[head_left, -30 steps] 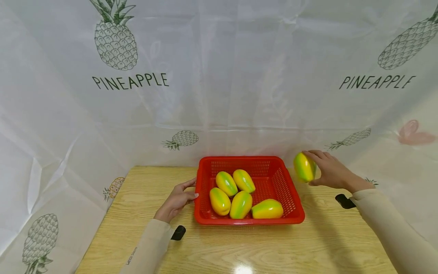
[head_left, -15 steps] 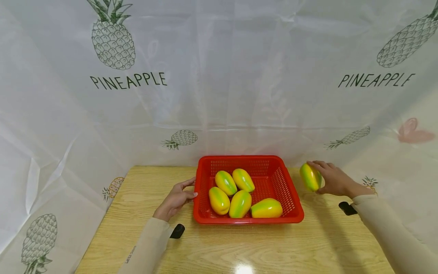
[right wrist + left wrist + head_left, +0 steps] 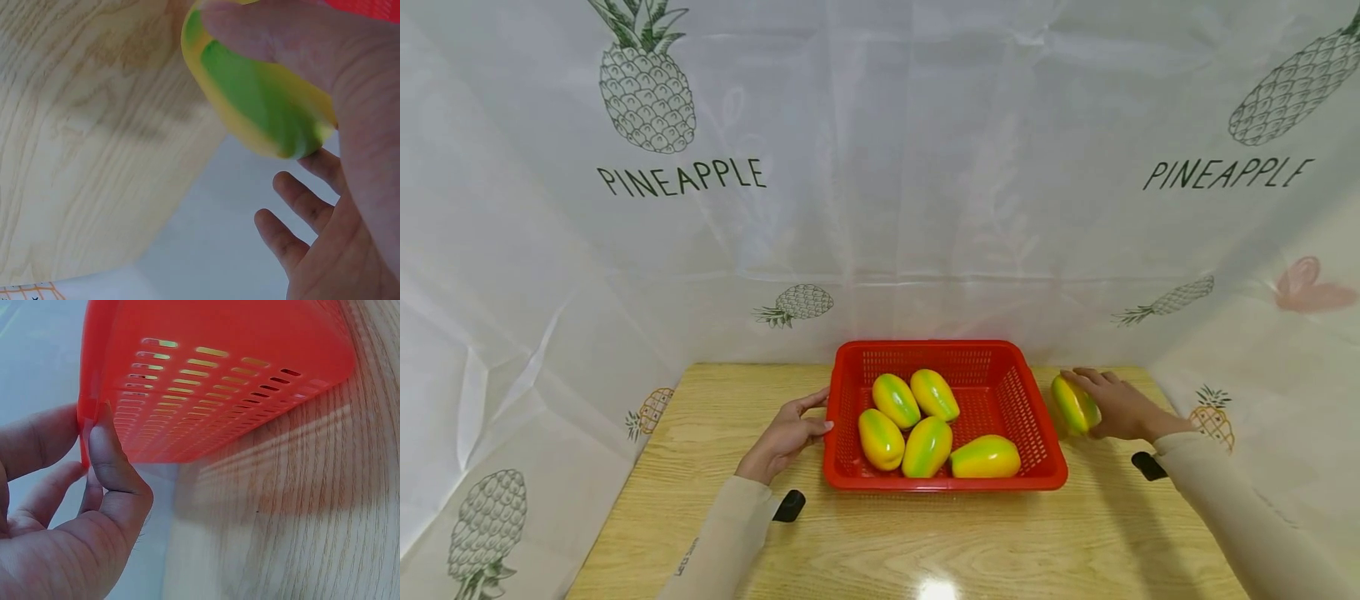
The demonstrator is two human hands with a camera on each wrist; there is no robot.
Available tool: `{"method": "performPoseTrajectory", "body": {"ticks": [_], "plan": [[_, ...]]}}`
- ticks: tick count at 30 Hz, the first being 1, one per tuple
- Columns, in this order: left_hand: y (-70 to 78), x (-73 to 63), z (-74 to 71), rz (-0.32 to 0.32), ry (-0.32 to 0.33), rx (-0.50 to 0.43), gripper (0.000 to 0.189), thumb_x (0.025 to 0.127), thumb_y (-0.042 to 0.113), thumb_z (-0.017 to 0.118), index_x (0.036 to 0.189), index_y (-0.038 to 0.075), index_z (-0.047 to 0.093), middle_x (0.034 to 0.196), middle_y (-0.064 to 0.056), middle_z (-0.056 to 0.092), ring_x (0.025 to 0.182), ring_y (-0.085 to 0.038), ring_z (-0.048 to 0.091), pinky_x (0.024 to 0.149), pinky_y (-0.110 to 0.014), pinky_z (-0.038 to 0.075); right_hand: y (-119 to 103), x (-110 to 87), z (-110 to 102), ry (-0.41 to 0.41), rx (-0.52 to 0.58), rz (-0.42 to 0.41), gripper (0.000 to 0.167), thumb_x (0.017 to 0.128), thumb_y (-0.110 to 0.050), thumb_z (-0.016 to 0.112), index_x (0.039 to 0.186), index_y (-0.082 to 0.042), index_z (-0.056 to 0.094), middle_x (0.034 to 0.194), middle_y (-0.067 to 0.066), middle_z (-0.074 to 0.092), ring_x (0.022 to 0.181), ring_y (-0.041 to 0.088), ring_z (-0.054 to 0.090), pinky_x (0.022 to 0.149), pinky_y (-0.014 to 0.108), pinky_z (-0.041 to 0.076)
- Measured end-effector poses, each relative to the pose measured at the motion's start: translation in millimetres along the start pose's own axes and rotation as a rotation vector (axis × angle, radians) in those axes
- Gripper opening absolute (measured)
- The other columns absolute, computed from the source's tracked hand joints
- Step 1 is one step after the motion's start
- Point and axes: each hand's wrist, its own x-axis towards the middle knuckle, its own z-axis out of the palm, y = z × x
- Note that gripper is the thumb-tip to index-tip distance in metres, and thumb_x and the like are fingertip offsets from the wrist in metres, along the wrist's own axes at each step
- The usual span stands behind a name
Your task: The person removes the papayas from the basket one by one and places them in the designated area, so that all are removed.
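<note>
A red plastic basket stands on the wooden table with several yellow-green papayas lying in it. My left hand pinches the basket's left rim; in the left wrist view, thumb and fingers lie on either side of the rim. To the right of the basket, my right hand holds another papaya between thumb and fingers. Up close in the right wrist view, the thumb presses on this papaya, while two fingers stand off it. Whether the fruit touches the table cannot be told.
The light wooden table ends at a white curtain printed with pineapples, which hangs behind and at both sides. A black wrist strap piece shows under the left sleeve, another under the right one.
My right hand has lowered the papaya toward the table at the basket's right side, first moving a little right, then back left. My left hand and the basket have stayed in place.
</note>
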Motion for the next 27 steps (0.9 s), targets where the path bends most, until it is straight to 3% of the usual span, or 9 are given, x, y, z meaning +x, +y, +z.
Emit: {"method": "performPoseTrajectory", "body": {"ticks": [10, 27], "plan": [[0.0, -0.7, 0.4, -0.011, 0.013, -0.004, 0.069, 0.1, -0.01, 0.059, 0.163, 0.004, 0.038, 0.148, -0.021, 0.042, 0.084, -0.015, 0.059, 0.074, -0.023, 0.055, -4, 2.5, 7, 0.004, -0.019, -0.018, 0.098, 0.064, -0.01, 0.101, 0.145, 0.006, 0.048, 0.143, 0.036, 0.05, 0.118, 0.059, 0.053, 0.094, 0.075, 0.048], [-2.8, 0.4, -1.0, -0.006, 0.007, -0.021, 0.068, 0.1, -0.011, 0.058, 0.164, 0.003, 0.037, 0.149, -0.022, 0.042, 0.082, -0.014, 0.06, 0.075, -0.023, 0.055, -2, 3.1, 20, -0.084, 0.024, 0.037, 0.1, 0.068, -0.004, 0.097, 0.15, 0.005, 0.041, 0.15, 0.038, 0.042, 0.128, 0.065, 0.044, 0.097, 0.08, 0.041]]}}
